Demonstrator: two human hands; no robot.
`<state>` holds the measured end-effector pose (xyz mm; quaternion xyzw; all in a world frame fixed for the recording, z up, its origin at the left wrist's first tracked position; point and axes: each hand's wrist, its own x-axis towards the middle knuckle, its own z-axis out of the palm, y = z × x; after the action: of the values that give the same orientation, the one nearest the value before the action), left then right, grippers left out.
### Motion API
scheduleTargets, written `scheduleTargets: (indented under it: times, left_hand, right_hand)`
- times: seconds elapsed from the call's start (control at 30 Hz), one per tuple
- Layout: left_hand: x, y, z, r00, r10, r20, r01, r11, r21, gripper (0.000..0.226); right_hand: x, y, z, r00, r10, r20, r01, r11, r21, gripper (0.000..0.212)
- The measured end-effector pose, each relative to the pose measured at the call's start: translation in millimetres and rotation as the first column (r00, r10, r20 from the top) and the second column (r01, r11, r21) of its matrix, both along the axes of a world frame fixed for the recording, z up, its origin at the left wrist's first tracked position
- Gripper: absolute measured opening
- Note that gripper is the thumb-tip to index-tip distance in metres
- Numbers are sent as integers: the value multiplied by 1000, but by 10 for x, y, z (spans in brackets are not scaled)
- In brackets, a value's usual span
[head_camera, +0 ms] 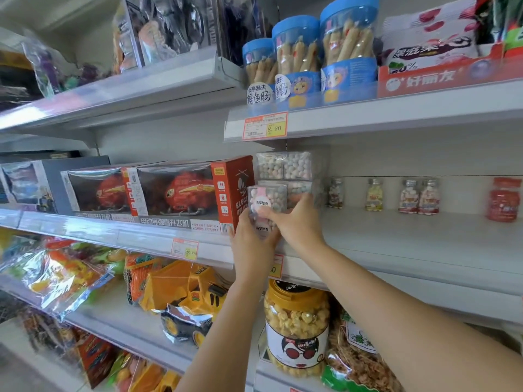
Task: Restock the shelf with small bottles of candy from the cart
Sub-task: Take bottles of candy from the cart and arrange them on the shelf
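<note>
Mostly bare white store shelf [410, 236], left hand [252, 239] and right hand [294, 222] gripping clear candy box [264, 202]

The clear plastic candy box [263, 202] shows pastel pink, white and blue-grey balls, with a pink-and-white label. The red cardboard helicopter box [195, 193] has white lettering and a black window. The white metal shelf [424, 244] carries a red bottle [503, 200] and a yellow-filled bottle [374, 195]. The blue-lidded clear tubs [349, 49] hold pale sticks. The popcorn jar [297, 329] has an orange lid and golden kernels.
</note>
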<state>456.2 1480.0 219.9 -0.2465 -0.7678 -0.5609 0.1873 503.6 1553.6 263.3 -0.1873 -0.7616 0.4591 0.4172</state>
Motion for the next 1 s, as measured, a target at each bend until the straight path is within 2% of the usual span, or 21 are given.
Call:
scheduleTargets:
  times: [0.1,0.17,0.3,0.4,0.5,0.57,0.8,1.0]
  left_hand:
    - [-2,42,-28,1000,-9,-5,9,996,86,62]
    - [21,57,-39,1000,2,-20,0,993,116,60]
    - [35,75,15,999,26,27,-29,990,141,68]
    - [12,76,106,997,74,8,-75,994,81,61]
    - [-23,64,183,994,102,41,-102,995,-7,55]
    - [-39,47,214,991,123,49,-120,991,-57,53]
    - [78,-9,457,985,155,78,-134,966,-220,51]
    - [112,-18,470,977,190,97,-165,961,-219,46]
  right_hand:
    - [50,69,-61,999,29,-32,-25,992,127,40]
    - [48,98,-89,997,73,-20,-69,985,159,34]
    - [16,134,-42,982,184,-27,-186,981,-55,40]
    - [-49,257,-42,985,173,2,-170,971,-166,43]
    - [-110,396,-91,979,165,118,-147,979,-143,24]
    - [-110,425,-103,970,156,186,-136,984,-115,20]
    - [-22,400,-87,938,212,273,-194,977,-94,22]
    - [199,417,-25,896,239,375,-231,971,-67,33]
